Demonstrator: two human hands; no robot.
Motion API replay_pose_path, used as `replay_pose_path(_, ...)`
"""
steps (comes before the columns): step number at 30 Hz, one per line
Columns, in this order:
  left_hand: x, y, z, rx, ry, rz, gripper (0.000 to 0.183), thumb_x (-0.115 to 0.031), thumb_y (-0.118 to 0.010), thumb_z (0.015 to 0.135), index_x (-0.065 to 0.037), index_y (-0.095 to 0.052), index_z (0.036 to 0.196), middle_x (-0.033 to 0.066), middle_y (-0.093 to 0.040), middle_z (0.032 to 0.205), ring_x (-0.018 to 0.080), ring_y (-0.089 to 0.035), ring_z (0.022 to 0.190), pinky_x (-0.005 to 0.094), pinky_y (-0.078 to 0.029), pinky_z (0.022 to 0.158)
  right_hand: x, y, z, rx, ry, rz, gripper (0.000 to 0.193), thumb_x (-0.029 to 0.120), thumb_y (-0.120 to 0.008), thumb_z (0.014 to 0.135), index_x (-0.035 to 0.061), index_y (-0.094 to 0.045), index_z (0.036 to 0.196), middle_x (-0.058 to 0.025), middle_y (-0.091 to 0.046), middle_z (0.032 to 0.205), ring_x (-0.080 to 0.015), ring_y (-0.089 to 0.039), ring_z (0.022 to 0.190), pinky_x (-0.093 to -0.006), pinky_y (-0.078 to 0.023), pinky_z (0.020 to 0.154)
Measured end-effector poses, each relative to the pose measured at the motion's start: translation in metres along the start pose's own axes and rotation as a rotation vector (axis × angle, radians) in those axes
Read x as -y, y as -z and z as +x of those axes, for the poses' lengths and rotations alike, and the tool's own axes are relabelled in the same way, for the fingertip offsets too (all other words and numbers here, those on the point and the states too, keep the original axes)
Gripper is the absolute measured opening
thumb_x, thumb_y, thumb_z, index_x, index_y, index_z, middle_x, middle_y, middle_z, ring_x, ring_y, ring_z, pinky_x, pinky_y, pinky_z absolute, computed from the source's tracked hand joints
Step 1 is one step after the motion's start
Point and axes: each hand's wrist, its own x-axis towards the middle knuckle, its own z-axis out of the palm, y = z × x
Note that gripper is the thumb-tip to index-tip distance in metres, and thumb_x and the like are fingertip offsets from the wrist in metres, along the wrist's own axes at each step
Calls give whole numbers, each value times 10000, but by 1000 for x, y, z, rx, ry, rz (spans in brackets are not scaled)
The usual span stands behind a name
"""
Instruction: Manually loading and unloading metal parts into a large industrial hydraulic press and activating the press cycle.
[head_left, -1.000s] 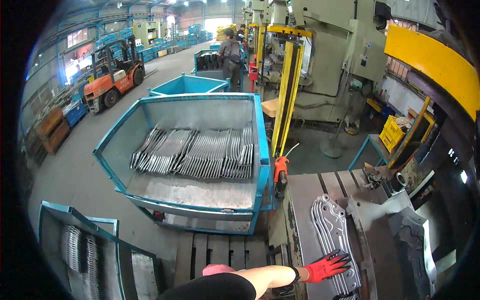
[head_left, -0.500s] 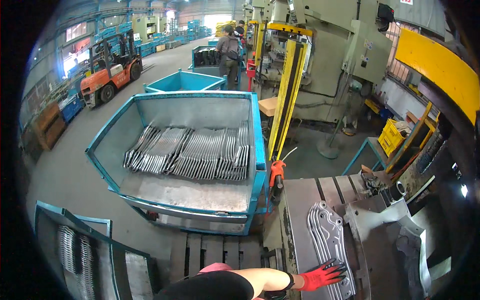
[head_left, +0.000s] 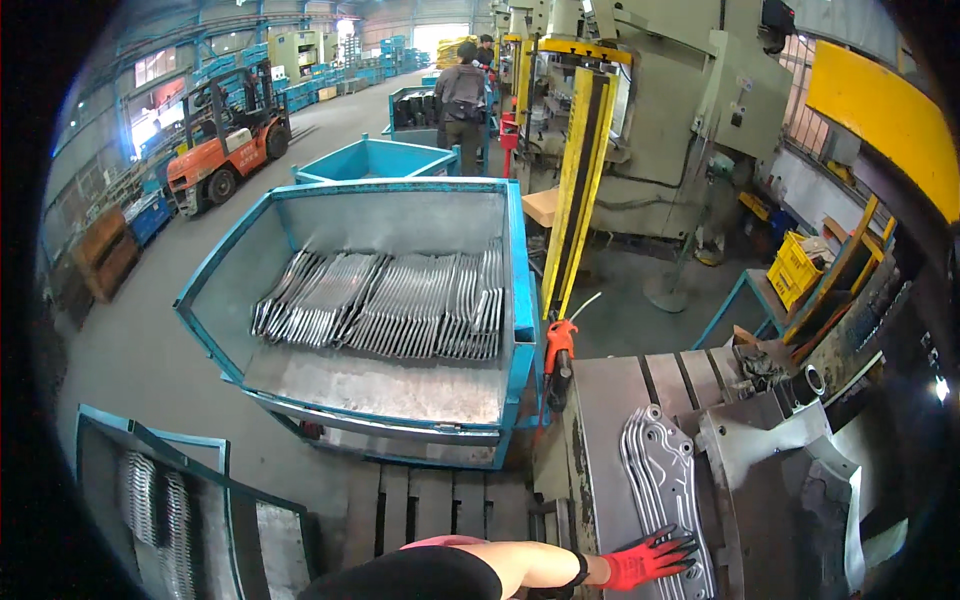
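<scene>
My left hand (head_left: 648,562), in a red glove with black fingertips, lies on the near end of a group of flat grey metal brackets (head_left: 662,470). Its fingers are spread and pressed against the top bracket, not wrapped round it. The brackets overlap like a fanned stack and have holes and raised ribs. They rest on a grey slotted machine bed (head_left: 605,400). To their right stands a large curved metal die block (head_left: 765,440). My right hand does not show.
A blue-framed bin (head_left: 380,395) holds rows of similar metal parts (head_left: 400,300). A smaller bin (head_left: 215,470) sits lower left. An orange-red air gun (head_left: 560,345) hangs at the bed's corner beside a yellow post (head_left: 580,190). Farther off are a forklift (head_left: 228,150) and a person (head_left: 462,100).
The whole view has shifted slightly. My left hand stays on the near end of the brackets, fingers still spread.
</scene>
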Motion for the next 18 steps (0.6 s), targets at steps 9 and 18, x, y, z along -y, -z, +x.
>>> replay_pose_path(9, 19, -90, 12, -155, -7, 76, 734, -135, -523, 710, -64, -258, 1391, 171, -224, 1456, 337, -197, 1360, 567, -106, 1097, 0, -1, 4, 15, -5, 14, 517, 459, -557, 837, -2, -598, 1067, -216, -603, 1018, -379, -563, 939, -438, -446, 807)
replay_pose_path(18, 20, -103, 17, -190, 10, 85, 729, -130, -535, 706, -73, -277, 1386, 162, -265, 1438, 346, -222, 1346, 567, -114, 1097, 2, -4, -2, 8, -64, 27, 514, 466, -563, 833, 0, -610, 1045, -215, -614, 984, -380, -576, 907, -439, -459, 777)
